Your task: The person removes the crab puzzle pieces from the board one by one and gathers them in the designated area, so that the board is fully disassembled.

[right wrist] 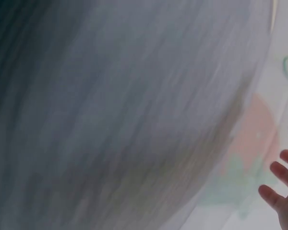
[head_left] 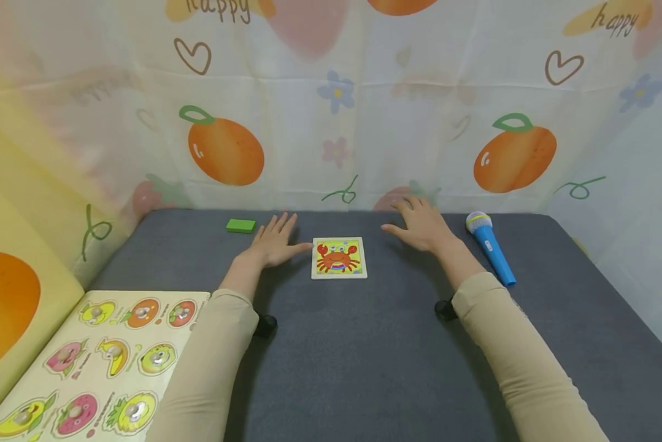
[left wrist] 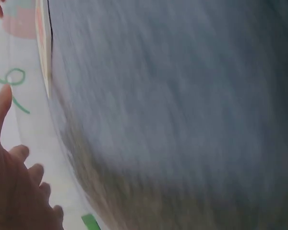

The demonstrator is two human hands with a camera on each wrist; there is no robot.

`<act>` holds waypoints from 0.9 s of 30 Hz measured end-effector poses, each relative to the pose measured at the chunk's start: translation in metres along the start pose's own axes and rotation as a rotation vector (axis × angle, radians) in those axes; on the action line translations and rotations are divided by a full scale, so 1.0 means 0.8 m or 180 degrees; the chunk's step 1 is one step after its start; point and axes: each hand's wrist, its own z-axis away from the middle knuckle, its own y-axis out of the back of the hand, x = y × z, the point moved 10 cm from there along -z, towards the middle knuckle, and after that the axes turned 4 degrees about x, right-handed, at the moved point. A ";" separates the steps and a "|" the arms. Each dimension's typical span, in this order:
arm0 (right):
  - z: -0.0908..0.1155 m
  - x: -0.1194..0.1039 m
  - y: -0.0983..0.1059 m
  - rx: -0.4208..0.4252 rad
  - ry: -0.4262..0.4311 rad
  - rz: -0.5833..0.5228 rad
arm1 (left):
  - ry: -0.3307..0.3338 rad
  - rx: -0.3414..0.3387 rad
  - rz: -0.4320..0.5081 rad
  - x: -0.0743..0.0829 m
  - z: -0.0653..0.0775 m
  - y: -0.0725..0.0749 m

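A small square crab puzzle (head_left: 338, 258) with a pale frame lies flat on the dark grey table, between the two hands. Left of it is my left hand (head_left: 275, 242), fingers spread and holding nothing, its thumb tip close to the puzzle's left edge; I cannot tell whether they touch. My right hand (head_left: 419, 226) is farther off on the puzzle's right, fingers apart and nothing in its grasp. In the left wrist view the puzzle (left wrist: 44, 48) shows edge-on beyond the left hand (left wrist: 19, 187). Only part of the right hand (right wrist: 285, 184) shows in the right wrist view.
A green block (head_left: 240, 226) lies near the back edge, left of the left hand. To the right of the right hand is a blue toy microphone (head_left: 493, 248). A fruit peg board (head_left: 96, 383) sits at the front left, partly behind the left sleeve. A printed curtain (head_left: 297, 123) hangs behind the table.
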 end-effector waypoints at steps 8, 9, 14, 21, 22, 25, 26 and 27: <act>-0.015 -0.067 -0.017 -0.0026 0.0268 -0.0189 | -0.0116 -0.0303 0.0449 0.017 -0.002 -0.023; -0.017 -0.074 -0.019 -0.0063 0.0284 -0.0231 | -0.0114 -0.0348 0.0504 0.017 -0.002 -0.026; -0.023 -0.104 -0.032 -0.0292 0.0266 -0.0521 | -0.0216 -0.0477 0.0744 0.022 0.001 -0.034; -0.029 -0.141 -0.048 -0.0573 0.0384 -0.0915 | -0.0409 -0.0477 0.0993 0.025 0.004 -0.036; -0.029 -0.145 -0.050 -0.0603 0.0403 -0.0948 | -0.0428 -0.0466 0.1009 0.024 0.004 -0.037; -0.031 -0.157 -0.057 -0.0688 0.0432 -0.1007 | -0.0459 -0.0451 0.1040 0.023 0.003 -0.038; -0.032 -0.160 -0.059 -0.0715 0.0432 -0.1023 | -0.0464 -0.0447 0.1045 0.023 0.003 -0.038; -0.032 -0.163 -0.061 -0.0734 0.0425 -0.1040 | -0.0473 -0.0440 0.1044 0.023 0.002 -0.038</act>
